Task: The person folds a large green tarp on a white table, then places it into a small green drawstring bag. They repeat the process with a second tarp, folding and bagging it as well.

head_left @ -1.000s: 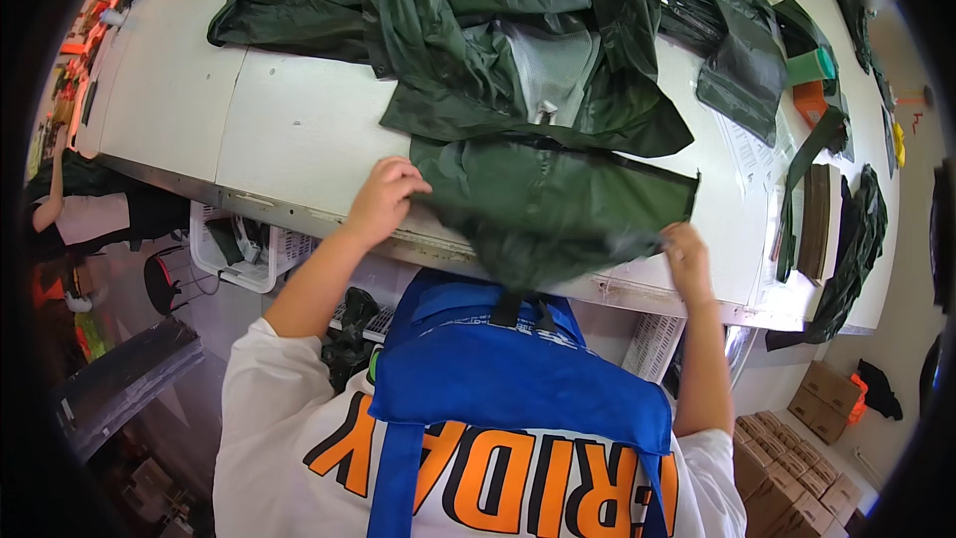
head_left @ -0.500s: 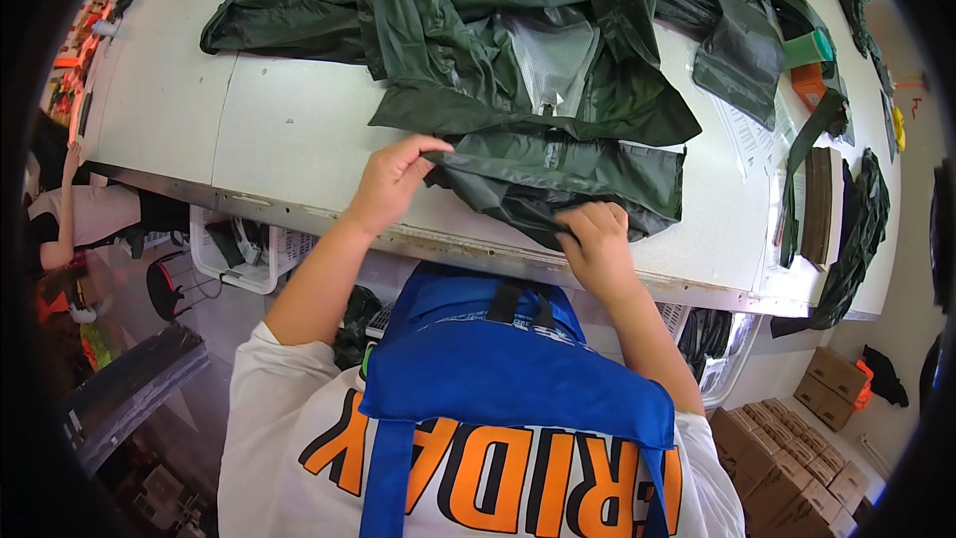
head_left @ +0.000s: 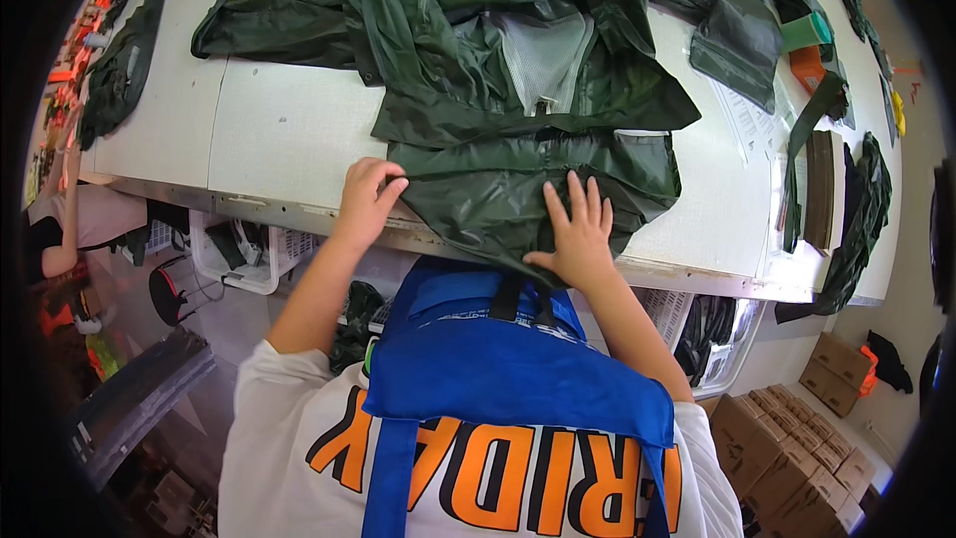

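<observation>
A dark green jacket [head_left: 518,90] lies spread on the white table [head_left: 289,130], its lower part folded up into a band [head_left: 518,189] at the near edge. My left hand [head_left: 366,201] grips the left end of that fold with curled fingers. Flat on the fold's middle rests my right hand [head_left: 578,229], fingers spread, pressing the fabric down. A grey mesh lining [head_left: 543,55] shows in the open jacket above the fold. One sleeve [head_left: 269,25] stretches to the left.
More dark green fabric pieces [head_left: 737,20] and straps [head_left: 817,130] lie at the right of the table, with a green and an orange item [head_left: 812,50]. White bins [head_left: 239,249] sit under the table. Cardboard boxes [head_left: 787,438] stand at the lower right. Another person's arm [head_left: 60,239] shows at the left.
The jacket's hem has been folded up from the table edge. My right hand moved from the right corner to the fold's middle and now lies flat on it.
</observation>
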Demonstrator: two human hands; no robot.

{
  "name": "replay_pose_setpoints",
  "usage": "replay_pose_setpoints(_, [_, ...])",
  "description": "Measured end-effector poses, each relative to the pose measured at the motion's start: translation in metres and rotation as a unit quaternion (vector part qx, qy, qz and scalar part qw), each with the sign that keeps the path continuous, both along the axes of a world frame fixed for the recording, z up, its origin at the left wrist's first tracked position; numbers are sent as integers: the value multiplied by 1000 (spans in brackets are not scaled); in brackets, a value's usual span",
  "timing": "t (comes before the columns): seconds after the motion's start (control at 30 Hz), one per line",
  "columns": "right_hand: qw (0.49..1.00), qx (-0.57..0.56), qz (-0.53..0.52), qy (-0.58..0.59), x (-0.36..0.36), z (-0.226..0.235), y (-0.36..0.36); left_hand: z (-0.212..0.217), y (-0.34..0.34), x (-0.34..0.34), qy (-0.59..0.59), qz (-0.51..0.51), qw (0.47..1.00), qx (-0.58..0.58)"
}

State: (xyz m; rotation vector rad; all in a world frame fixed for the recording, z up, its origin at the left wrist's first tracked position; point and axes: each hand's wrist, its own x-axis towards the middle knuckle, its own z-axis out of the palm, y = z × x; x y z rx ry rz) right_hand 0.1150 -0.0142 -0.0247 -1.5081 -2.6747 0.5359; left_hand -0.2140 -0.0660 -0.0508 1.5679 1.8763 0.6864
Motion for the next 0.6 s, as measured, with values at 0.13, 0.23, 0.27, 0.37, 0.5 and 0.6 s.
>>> replay_pose_setpoints(0.13, [998,-14,40,-38,-4,3,-3,-7,-28,62,-453,399,795,-59])
replay_pose_setpoints(0.23, [998,-19,61,-5,-6,-8,-8,14,-12,79,-556,320,765,-60])
replay_pose_setpoints(0.27, [998,-17,60,-1,-6,-4,-9,14,-7,82,-554,294,777,-52])
replay_pose_setpoints(0.37, [980,-44,47,186,15,-21,0,52,5,100,-175,5,984,31])
replay_pose_setpoints(0.5, [924,203,-280,160,48,-11,8,51,24,143,-9,-208,973,-95])
replay_pose_setpoints(0.6, [784,-15,-514,349,90,-55,8,7,38,159,-11,-197,974,-112])
